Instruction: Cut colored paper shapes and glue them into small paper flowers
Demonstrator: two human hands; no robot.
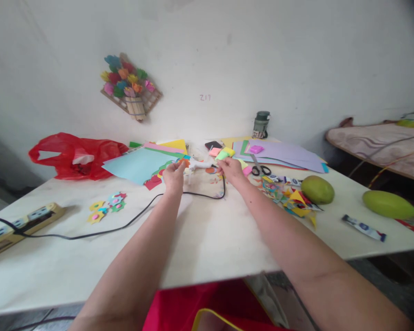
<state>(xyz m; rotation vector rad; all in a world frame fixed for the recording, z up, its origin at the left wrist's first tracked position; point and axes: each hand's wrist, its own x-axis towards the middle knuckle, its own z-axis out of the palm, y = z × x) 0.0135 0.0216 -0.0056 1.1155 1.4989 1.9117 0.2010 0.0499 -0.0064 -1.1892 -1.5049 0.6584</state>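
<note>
Toward the far side of the table, my left hand [174, 177] has its thumb and fingertips together beside a white glue gun [200, 164]. Whatever those fingers hold is too small to make out. Across the gun, my right hand [230, 168] is also closed in a pinch, close to the gun's end and its black cord [224, 186]; I cannot tell what is in it. Pale green and yellow soft packets [225, 153] lie just behind the right fingers. Coloured paper cutouts [160, 174] are left of my left hand.
Coloured paper sheets [141, 164] and a red plastic bag [79, 156] lie left; a power strip [27, 225] is nearer, with paper flowers [108, 207] beside it. At right are scissors [261, 170], paper scraps [298, 202], green fruits [318, 189], a tube [364, 227] and a bottle [261, 125].
</note>
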